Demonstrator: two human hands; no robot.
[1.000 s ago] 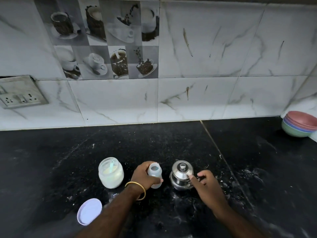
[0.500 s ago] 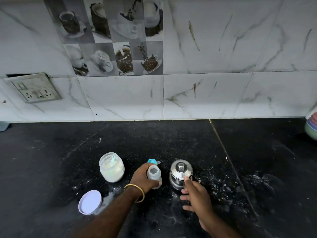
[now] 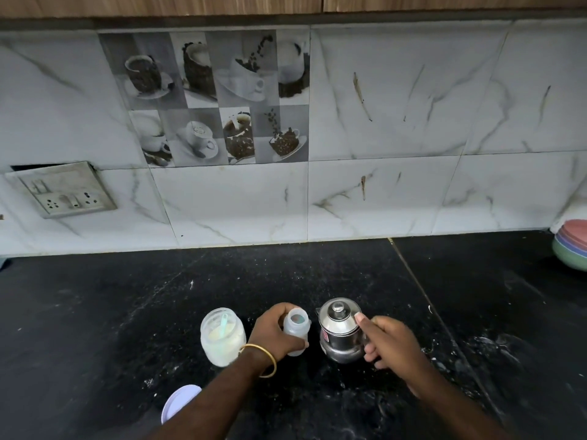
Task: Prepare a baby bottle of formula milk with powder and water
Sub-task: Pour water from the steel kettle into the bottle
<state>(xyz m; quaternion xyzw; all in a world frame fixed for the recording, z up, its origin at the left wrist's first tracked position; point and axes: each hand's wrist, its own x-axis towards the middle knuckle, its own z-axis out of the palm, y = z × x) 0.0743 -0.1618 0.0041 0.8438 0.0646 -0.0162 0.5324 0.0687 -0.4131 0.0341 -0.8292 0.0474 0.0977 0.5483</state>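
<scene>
A small translucent baby bottle [image 3: 296,330] stands upright and uncapped on the black counter, with my left hand [image 3: 275,335] wrapped around it. To its left is an open glass jar of white powder [image 3: 221,337] with a pale green scoop inside. To the bottle's right stands a small steel kettle [image 3: 338,330] with its lid on. My right hand [image 3: 389,346] grips the kettle's right side, thumb resting on the lid's edge; the handle is hidden by my fingers.
The jar's white lid [image 3: 179,402] lies flat near the counter's front edge by my left forearm. Stacked coloured bowls [image 3: 571,249] sit at the far right against the tiled wall. A socket plate [image 3: 62,189] is mounted on the wall at left.
My right hand has moved from resting on the counter in front of the kettle to gripping its right side. The camera has tilted upward. The left hand still holds the bottle.
</scene>
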